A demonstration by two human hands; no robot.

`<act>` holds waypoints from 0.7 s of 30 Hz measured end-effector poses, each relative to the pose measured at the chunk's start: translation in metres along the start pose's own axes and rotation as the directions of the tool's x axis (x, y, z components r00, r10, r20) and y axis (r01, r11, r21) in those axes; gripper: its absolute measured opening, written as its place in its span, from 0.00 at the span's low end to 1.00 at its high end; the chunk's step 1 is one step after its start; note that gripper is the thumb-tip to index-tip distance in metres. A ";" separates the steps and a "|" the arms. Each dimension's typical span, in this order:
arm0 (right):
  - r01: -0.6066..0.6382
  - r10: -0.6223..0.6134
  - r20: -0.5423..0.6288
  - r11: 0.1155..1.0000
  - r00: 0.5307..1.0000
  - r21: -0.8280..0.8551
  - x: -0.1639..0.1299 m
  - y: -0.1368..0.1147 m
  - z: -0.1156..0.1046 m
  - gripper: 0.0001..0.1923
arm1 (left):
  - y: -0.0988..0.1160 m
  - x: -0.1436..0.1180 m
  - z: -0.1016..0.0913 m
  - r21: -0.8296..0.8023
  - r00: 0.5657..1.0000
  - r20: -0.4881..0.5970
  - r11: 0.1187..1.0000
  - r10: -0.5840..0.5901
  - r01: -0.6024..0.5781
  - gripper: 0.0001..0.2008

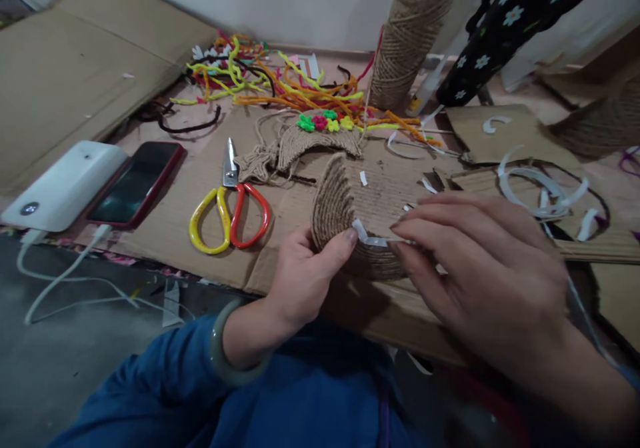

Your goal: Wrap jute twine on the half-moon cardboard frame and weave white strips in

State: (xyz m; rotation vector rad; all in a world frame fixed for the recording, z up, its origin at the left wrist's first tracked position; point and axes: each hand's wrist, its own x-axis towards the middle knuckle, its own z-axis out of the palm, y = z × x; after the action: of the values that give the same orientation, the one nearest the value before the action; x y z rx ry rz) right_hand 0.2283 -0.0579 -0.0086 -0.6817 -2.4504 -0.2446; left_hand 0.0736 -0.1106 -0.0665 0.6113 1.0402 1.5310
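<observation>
While the left hand grips the jute-wrapped piece, right fingers pinch the white strip.

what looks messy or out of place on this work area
White backing strips lie curled and scattered over the cardboard at right, and pipe cleaners sprawl in a tangled heap at the back. The scissors lie flat; nothing looks damaged.

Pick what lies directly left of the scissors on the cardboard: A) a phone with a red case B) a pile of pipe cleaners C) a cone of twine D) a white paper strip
A: the phone, dark screen in a red case, lies just left of the scissors, with the white power bank further left.
</observation>
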 end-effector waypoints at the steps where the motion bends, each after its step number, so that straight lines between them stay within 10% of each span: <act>1: -0.002 0.002 0.042 1.000 0.999 0.000 0.001 0.000 0.001 0.02 | 0.000 0.000 0.000 -0.017 1.000 0.009 1.000 0.000 0.001 0.06; 8: -0.061 0.051 0.214 0.997 0.976 0.042 0.006 0.000 0.011 0.10 | 0.001 0.000 0.000 -0.116 0.998 0.058 0.993 0.023 -0.016 0.06; 21: 0.002 -0.004 0.025 0.998 1.000 0.061 0.005 0.009 0.013 0.05 | 0.004 -0.001 -0.003 0.107 0.988 0.145 0.994 -0.045 0.030 0.10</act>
State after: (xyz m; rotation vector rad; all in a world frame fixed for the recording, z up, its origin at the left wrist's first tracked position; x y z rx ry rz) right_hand 0.2235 -0.0444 -0.0162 -0.6585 -2.4726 -0.1624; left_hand 0.0693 -0.1119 -0.0642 0.7622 1.0174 1.3830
